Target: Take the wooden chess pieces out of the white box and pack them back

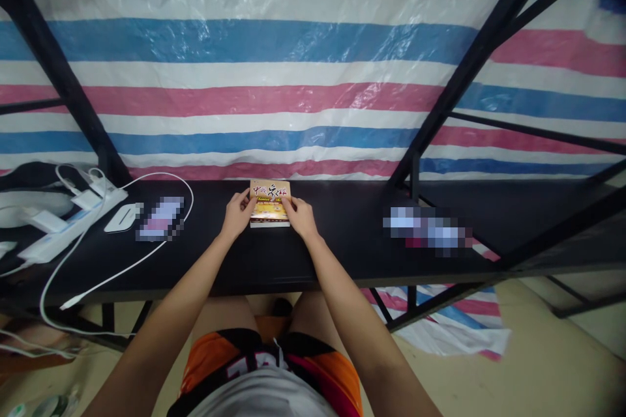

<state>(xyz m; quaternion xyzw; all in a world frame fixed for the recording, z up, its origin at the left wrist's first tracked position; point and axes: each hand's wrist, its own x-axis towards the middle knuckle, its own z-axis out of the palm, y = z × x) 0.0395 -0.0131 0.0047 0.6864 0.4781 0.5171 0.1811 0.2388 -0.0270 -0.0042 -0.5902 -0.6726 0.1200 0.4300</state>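
A small Chinese chess box (270, 207) with a yellow printed lid rests on the black tabletop in front of me. Its lid bears Chinese characters, and a white strip shows along the near edge. My left hand (238, 214) grips the box's left side, thumb near the lid's edge. On the opposite side, my right hand (301, 216) holds it the same way, its thumb on the lid's right edge. Both sets of fingers curl around the sides and are partly hidden.
Left on the black table (352, 234) are a white power strip (73, 225) with plugs, a looping white cable (117, 273), a flat white device (120, 218) and a blurred phone-like object (160, 218). Another blurred object (425, 228) lies right. Black metal bars (469, 71) frame striped sheeting (268, 45).
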